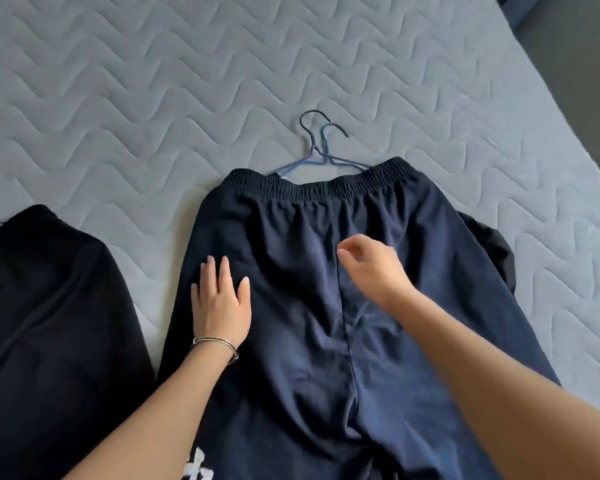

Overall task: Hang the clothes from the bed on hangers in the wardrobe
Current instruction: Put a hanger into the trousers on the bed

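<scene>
Navy blue trousers (291,306) with an elastic waistband lie flat on the bed, waistband away from me. Two thin wire hangers (321,147) poke out from under the waistband, hooks pointing to the far side. My left hand (220,299) rests flat on the left side of the trousers, fingers spread, a bracelet on the wrist. Just above the middle seam hovers my right hand (371,268), blurred, with its fingers loosely curled and nothing in them.
A black garment (49,323) lies to the left on the grey quilted mattress (153,81). Another dark piece of cloth (492,251) sticks out from under the trousers at the right. The bed's edge and dark floor (575,64) are at the far right.
</scene>
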`<state>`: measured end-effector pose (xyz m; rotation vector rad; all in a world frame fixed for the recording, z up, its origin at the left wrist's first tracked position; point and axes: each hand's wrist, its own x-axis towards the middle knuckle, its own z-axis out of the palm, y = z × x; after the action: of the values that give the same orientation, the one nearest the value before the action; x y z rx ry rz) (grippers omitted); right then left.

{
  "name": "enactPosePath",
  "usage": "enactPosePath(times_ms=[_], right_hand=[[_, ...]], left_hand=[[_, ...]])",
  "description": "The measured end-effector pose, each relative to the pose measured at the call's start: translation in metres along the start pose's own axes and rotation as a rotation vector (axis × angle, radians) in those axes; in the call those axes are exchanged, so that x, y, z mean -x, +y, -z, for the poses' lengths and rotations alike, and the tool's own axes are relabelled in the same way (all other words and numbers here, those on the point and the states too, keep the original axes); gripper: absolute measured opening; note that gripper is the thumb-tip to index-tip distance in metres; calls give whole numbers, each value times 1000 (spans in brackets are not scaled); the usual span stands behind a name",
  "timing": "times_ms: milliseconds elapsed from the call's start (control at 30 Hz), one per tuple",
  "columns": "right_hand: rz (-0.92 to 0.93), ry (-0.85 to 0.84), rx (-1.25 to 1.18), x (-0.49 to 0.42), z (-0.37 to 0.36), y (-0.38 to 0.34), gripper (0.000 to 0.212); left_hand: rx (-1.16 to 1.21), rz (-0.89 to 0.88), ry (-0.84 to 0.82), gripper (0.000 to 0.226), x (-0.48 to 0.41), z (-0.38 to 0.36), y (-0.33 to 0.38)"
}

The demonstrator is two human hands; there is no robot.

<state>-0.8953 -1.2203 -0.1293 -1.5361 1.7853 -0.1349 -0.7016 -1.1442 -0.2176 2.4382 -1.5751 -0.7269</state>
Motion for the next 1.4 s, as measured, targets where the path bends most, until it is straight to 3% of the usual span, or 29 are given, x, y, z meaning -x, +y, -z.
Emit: enactPosePath(times_ms=[100,200,300,467,633,733,833,1033,1133,1300,1400], right_hand=[[164,59,113,-68,-8,-21,29],[202,150,169,-134,-15,-36,46],[179,131,251,-180,-27,-47,54],[86,215,286,-204,-32,-59,46],[98,203,263,-194,-20,-66,44],[167,140,332,-180,7,-75,34],[220,98,249,-155,32,-79,26],[307,242,129,-76,65,-71,19],[350,263,93,-32,77,-75,21],[406,322,-117,62,101,-109,20],[463,322,-194,133,117,-130,13]], left_hand=[[-177,-82,70,57,-18,-23,-14],[-233,-112,136,55,-22,-37,-25],[-268,-135,122,53,-22,-39,-26],[-291,-125,71,56,-25,-36,-27],[-292,-132,107,56,-26,-36,-26],[-276,-134,149,54,-26,-37,-26],[-255,-147,166,53,-27,-36,-26],[-152,-109,6,62,-23,-14,-17],[86,-55,-108,52,-12,22,-5],[465,-190,317,36,58,109,22],[445,-387,519,41,102,183,45]])
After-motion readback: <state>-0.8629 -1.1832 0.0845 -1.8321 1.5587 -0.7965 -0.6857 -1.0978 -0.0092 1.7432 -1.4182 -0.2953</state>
